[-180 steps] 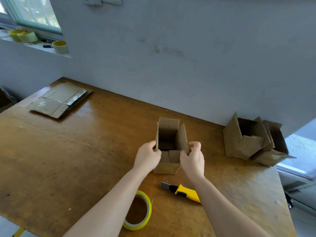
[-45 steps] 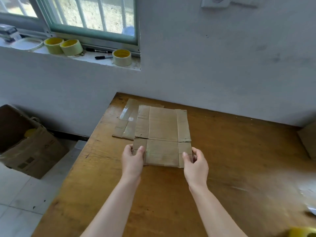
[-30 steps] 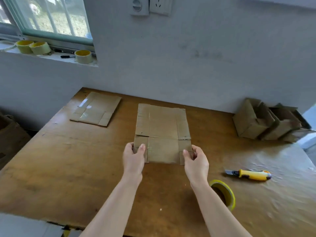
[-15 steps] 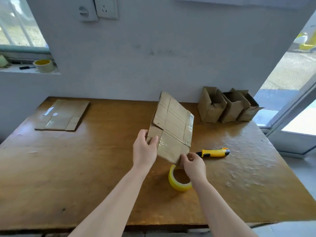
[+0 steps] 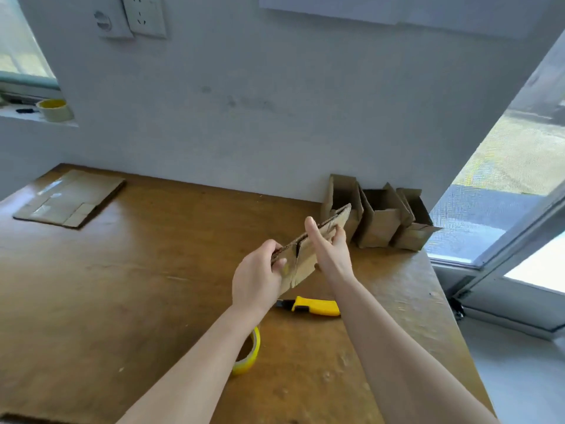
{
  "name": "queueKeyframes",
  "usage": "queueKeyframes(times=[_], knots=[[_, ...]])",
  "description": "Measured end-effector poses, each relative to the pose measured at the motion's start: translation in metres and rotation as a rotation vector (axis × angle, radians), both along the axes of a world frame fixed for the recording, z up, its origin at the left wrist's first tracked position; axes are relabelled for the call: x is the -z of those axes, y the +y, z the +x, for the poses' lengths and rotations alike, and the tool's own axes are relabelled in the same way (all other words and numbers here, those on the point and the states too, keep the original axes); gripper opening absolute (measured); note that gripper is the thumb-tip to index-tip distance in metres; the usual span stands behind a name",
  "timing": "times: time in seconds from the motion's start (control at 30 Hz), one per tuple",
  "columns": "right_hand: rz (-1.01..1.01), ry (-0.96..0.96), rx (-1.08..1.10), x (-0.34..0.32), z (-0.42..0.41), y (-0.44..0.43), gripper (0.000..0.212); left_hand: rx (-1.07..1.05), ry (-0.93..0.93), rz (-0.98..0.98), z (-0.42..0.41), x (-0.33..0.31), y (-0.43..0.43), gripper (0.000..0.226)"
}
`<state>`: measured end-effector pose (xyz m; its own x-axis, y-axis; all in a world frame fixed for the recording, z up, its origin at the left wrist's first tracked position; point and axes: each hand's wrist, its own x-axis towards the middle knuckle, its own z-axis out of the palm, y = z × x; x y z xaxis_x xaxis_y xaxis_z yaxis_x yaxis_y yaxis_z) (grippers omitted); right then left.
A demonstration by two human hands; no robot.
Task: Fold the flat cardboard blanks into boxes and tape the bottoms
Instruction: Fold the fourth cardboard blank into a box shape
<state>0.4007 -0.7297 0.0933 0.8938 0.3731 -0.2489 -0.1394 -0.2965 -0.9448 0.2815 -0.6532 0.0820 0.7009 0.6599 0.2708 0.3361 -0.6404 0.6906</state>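
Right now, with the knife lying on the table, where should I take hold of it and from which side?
Take the knife by its yellow handle, from above, fingers across its long sides. It lies flat on the table, and its dark blade end points left, so approach from the right end. The right hand is probably handier, though it now holds the cardboard blank.

Wall sockets (image 5: 131, 15) sit high above my wooden table (image 5: 153, 270); left of it a windowsill (image 5: 36, 120) carries a marker (image 5: 26, 111), right of it stands a glass door (image 5: 504, 240).
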Motion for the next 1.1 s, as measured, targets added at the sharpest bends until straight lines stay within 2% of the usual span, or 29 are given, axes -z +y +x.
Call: queueKeyframes(times=[0.1, 0.27, 0.37, 0.47, 0.53, 0.63, 0.77, 0.83, 0.9, 1.0, 1.07, 1.1], knots=[[0.007, 0.058, -0.045, 0.001, 0.019, -0.003, 0.088, -0.008, 0.011, -0.020, 0.013, 0.004, -0.004, 0.003], [-0.006, 0.143, -0.109, 0.016, 0.034, -0.003, 0.048, -0.057, 0.075, -0.137, 0.024, 0.009, 0.012, 0.006], [-0.027, 0.194, -0.086, 0.024, 0.040, 0.001, 0.048, -0.033, 0.134, -0.188, 0.029, 0.013, 0.024, 0.015], [0.001, 0.215, -0.079, 0.024, 0.044, 0.007, 0.051, -0.017, 0.281, -0.265, 0.037, 0.012, 0.033, 0.046], [0.011, 0.214, -0.082, 0.024, 0.048, 0.011, 0.056, -0.035, 0.345, -0.318, 0.042, 0.010, 0.039, 0.052], [-0.017, 0.221, -0.104, 0.023, 0.052, 0.017, 0.060, -0.059, 0.347, -0.300, 0.045, 0.003, 0.054, 0.037], [-0.078, 0.247, -0.143, 0.020, 0.056, 0.024, 0.049, 0.009, 0.429, -0.042, 0.049, -0.002, 0.071, 0.019], [-0.123, 0.274, -0.145, 0.020, 0.058, 0.027, 0.049, 0.054, 0.500, 0.019, 0.052, -0.001, 0.077, 0.011], [-0.185, 0.211, -0.083, 0.025, 0.063, 0.030, 0.063, 0.050, 0.512, 0.058, 0.054, -0.002, 0.082, 0.009], [-0.356, -0.096, 0.008, 0.026, 0.077, 0.029, 0.097, 0.026, 0.492, 0.069, 0.054, -0.002, 0.094, 0.010], [-0.477, -0.313, -0.102, 0.026, 0.085, 0.027, 0.099, 0.010, 0.474, 0.035, 0.054, -0.001, 0.104, 0.012], [-0.507, -0.367, -0.205, 0.026, 0.088, 0.027, 0.090, -0.005, 0.454, 0.001, 0.055, 0.000, 0.109, 0.012]])
